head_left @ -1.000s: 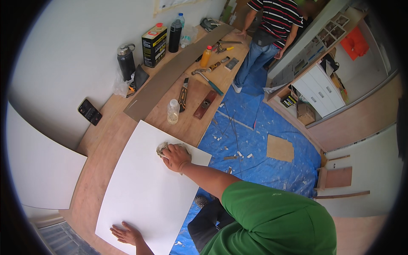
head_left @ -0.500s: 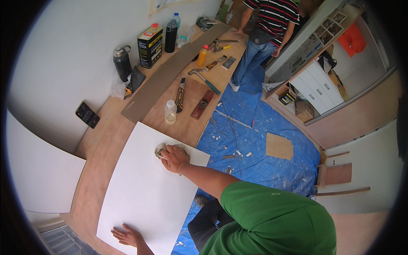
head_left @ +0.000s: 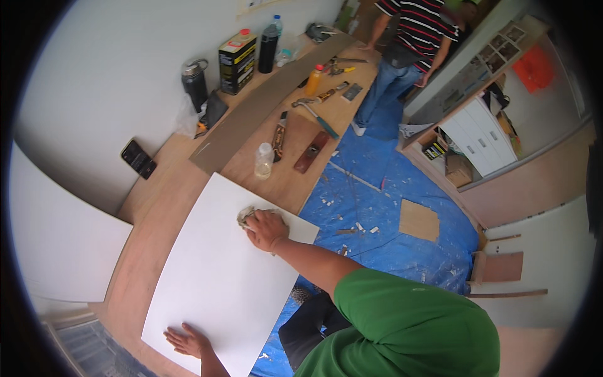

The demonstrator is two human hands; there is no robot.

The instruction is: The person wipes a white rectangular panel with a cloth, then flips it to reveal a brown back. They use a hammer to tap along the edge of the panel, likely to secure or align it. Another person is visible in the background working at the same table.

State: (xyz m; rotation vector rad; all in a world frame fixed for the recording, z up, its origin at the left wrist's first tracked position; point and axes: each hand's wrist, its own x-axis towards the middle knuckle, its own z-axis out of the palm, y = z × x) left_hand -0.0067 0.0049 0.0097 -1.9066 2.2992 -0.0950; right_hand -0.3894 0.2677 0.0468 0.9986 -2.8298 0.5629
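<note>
A white panel (head_left: 217, 276) lies flat on the wooden workbench. Near its far right corner my right hand (head_left: 267, 230) presses a crumpled rag (head_left: 245, 215) against the surface, fingers curled over the cloth. My left hand (head_left: 188, 341) rests flat on the panel's near left part, fingers spread, holding nothing. Just past the panel's far edge stands a clear bottle (head_left: 264, 161) with some liquid in it. Beside that bottle lie a utility knife (head_left: 280, 135) and a reddish-brown wooden block tool (head_left: 312, 152).
A hammer (head_left: 316, 117), an orange bottle (head_left: 314, 80), a black-and-yellow can (head_left: 237, 61) and a dark flask (head_left: 195, 85) are farther along the bench. A phone (head_left: 138, 158) leans by the wall. Blue sheeting (head_left: 358, 182) with scraps covers the floor; a person (head_left: 402, 56) stands at the bench's far end.
The whole view has shifted slightly, so bench items appear farther right and higher. My right hand stays on the rag near the same corner; my left hand remains flat on the panel.
</note>
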